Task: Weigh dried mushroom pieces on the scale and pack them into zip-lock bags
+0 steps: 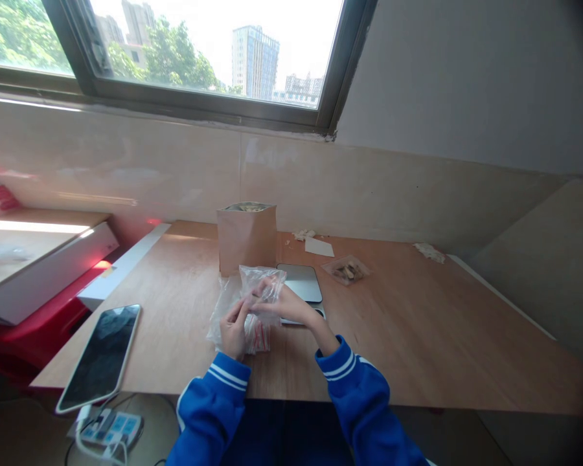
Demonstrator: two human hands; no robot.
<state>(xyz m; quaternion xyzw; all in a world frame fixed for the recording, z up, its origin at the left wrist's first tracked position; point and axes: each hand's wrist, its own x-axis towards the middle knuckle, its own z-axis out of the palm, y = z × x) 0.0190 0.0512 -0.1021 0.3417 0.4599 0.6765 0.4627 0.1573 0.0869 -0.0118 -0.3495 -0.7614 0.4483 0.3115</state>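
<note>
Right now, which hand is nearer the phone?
Left. The left hand holds the clear bag, with bare table between it and the phone to its left. The right hand holds the same bag farther right, by the scale.

Bright daylight from window [199, 45], glare on left, dark vignetted corners, wide-angle distortion

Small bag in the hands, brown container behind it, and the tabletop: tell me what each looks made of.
Small bag: thin clear plastic, glossy; it crinkles and shows through, pinched by the left hand and right hand. Brown container: likely matte kraft paper or card, flat tan faces, creased edges. Tabletop: wood or wood-look laminate, smooth, faint grain.
</note>
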